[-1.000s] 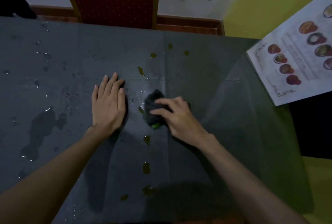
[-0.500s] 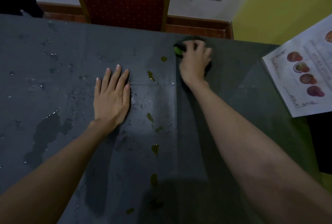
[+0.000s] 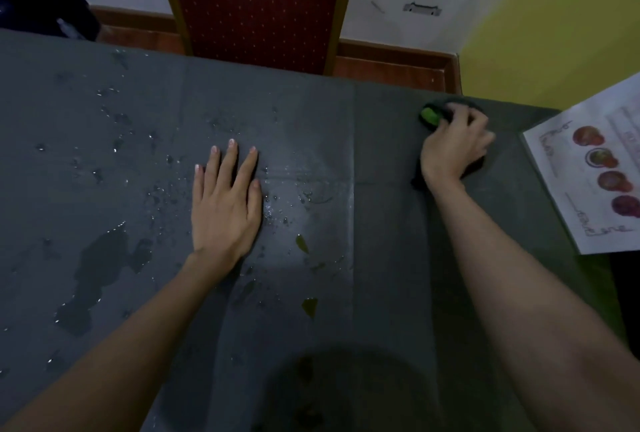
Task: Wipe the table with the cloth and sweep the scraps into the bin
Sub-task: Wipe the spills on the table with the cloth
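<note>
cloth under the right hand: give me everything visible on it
The cloth is dark, nearly black, with a bright green patch showing at its left end. It looks soft and bunched, mostly hidden under the right hand, whose curled fingers press it down. It lies on the grey table by the far edge; a dark bit shows beside the wrist too. Weave and full shape cannot be told.

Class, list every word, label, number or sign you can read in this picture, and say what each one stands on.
None can be read.
Printed sheet at the table's right edge: lines of print beside round food pictures, too blurred to read.
Decorative lettering along the sheet's left margin: too blurred to read.
Table, cloth and wall: no text visible.
</note>
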Tool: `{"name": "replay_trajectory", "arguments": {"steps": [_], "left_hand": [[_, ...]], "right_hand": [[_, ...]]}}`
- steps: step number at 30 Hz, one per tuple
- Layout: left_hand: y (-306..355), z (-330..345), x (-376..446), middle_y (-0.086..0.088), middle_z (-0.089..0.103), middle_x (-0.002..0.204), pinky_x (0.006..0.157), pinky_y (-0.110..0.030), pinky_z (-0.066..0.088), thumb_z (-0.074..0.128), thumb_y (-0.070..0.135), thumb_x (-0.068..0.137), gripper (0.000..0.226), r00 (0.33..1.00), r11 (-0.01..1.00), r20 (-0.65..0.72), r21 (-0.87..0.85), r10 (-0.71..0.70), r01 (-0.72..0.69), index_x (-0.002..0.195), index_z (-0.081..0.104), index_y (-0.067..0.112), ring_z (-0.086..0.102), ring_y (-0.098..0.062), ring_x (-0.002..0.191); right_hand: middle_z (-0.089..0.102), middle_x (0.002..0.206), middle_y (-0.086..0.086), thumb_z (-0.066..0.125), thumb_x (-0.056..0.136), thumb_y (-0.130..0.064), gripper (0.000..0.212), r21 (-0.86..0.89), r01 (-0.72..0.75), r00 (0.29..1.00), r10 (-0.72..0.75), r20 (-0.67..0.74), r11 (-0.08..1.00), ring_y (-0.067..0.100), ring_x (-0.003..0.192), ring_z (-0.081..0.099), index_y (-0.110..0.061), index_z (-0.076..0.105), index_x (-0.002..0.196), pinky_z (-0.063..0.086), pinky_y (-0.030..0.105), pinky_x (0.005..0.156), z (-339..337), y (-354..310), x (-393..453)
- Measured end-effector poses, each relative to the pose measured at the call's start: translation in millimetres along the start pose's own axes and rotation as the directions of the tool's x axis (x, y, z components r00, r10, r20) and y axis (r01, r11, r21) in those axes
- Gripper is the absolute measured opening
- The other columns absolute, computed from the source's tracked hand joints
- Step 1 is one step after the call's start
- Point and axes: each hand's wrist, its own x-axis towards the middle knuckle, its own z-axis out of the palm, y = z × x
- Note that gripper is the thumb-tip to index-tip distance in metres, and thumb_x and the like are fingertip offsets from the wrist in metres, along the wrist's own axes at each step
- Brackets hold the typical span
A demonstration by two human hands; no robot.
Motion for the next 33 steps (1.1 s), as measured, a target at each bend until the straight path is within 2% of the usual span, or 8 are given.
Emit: {"name": "replay_trajectory", "arguments": {"steps": [3, 7, 15, 19, 22, 27, 31, 33], "left_hand": [[-0.5, -0.5, -0.2, -0.003, 0.021, 0.163, 0.123, -0.039, 0.000, 0.029, 0.032, 0.104, 0.050, 1.000, 1.000, -0.011, -0.021, 0.002, -0.003, 0.153, 0.031, 0.025, 0.010, -0.023, 0.152], [-1.6, 0.5, 0.4, -0.003, 0.025, 0.162, 0.123, -0.038, 0.002, 0.037, 0.028, 0.104, 0.048, 0.999, 0.999, -0.041, -0.042, 0.003, -0.005, 0.152, 0.035, 0.021, 0.013, -0.023, 0.152], [-2.2, -2.1, -0.1, -0.007, 0.031, 0.159, 0.124, -0.036, 0.004, 0.041, 0.020, 0.101, 0.047, 0.997, 0.990, -0.070, -0.140, -0.036, 0.026, 0.146, 0.037, 0.008, 0.018, -0.022, 0.150], [-4.0, 0.6, 0.4, -0.005, 0.025, 0.162, 0.124, -0.035, 0.001, 0.037, 0.026, 0.102, 0.053, 0.998, 0.993, -0.052, -0.118, -0.020, 0.014, 0.151, 0.031, 0.008, 0.013, -0.020, 0.152], [-5.1, 0.4, 1.2, -0.003, 0.026, 0.161, 0.124, -0.036, 0.001, 0.029, 0.034, 0.103, 0.054, 0.999, 0.982, -0.043, -0.189, -0.015, 0.006, 0.151, 0.033, 0.009, 0.013, -0.019, 0.152], [-9.2, -4.5, 3.8, -0.001, 0.035, 0.158, 0.123, -0.029, 0.006, 0.014, 0.040, 0.104, 0.059, 0.995, 0.932, -0.064, -0.360, -0.076, 0.048, 0.146, 0.043, 0.011, 0.020, -0.014, 0.149], [-17.2, -14.6, 2.7, -0.003, 0.027, 0.161, 0.122, -0.027, 0.000, 0.014, 0.039, 0.105, 0.059, 0.998, 0.911, 0.047, -0.409, -0.036, 0.052, 0.149, 0.038, 0.008, 0.013, -0.014, 0.151], [-25.8, -23.1, -8.7, -0.005, 0.025, 0.162, 0.123, -0.036, -0.003, 0.017, 0.038, 0.105, 0.057, 0.996, 0.932, 0.077, -0.363, 0.049, -0.018, 0.148, 0.039, 0.008, 0.009, -0.017, 0.152]], "right_hand": [[0.040, 0.143, 0.010, 0.050, 0.091, -0.006, 0.039, -0.058, -0.020, 0.998, 0.022, 0.050, 0.998, 0.036, 0.121, 0.039, -0.021, 0.053, 0.127, 0.035, 0.044, 0.093, 28.1, -51.8, 4.4], [0.038, 0.145, 0.010, 0.049, 0.087, 0.001, 0.050, 0.014, 0.332, 0.919, -0.327, 0.221, 0.943, 0.036, 0.123, 0.037, -0.023, 0.050, 0.132, 0.034, 0.044, 0.095, 58.7, -125.4, -25.5], [0.058, 0.132, 0.005, 0.053, 0.088, 0.000, 0.038, 0.389, 0.848, 0.271, -0.925, 0.265, 0.360, 0.034, 0.104, 0.051, -0.019, 0.067, 0.119, 0.044, 0.046, 0.085, 19.4, -86.9, -82.0], [0.055, 0.133, 0.006, 0.048, 0.087, -0.001, 0.044, 0.128, 0.472, 0.871, -0.484, 0.087, 0.872, 0.035, 0.111, 0.050, -0.023, 0.065, 0.121, 0.041, 0.045, 0.091, 1.5, -22.5, -42.3], [0.051, 0.135, 0.007, 0.047, 0.093, -0.006, 0.039, 0.025, 0.228, 0.967, -0.229, 0.109, 0.973, 0.036, 0.115, 0.045, -0.024, 0.062, 0.124, 0.041, 0.047, 0.094, 3.5, -26.4, -25.9], [0.058, 0.129, 0.005, 0.053, 0.083, 0.005, 0.046, 0.245, 0.670, 0.643, -0.713, 0.280, 0.701, 0.035, 0.103, 0.050, -0.022, 0.067, 0.118, 0.043, 0.046, 0.087, -3.5, -51.5, -106.6], [0.060, 0.130, 0.002, 0.059, 0.082, 0.002, 0.041, 0.455, 0.771, 0.318, -0.889, 0.330, 0.445, 0.028, 0.100, 0.051, -0.021, 0.070, 0.114, 0.044, 0.044, 0.087, -42.7, -10.5, -187.0], [0.060, 0.131, 0.003, 0.058, 0.082, 0.004, 0.043, 0.467, 0.784, 0.286, -0.906, 0.313, 0.409, 0.028, 0.104, 0.054, -0.020, 0.070, 0.115, 0.042, 0.039, 0.092, -61.8, 18.4, -196.5]]}}
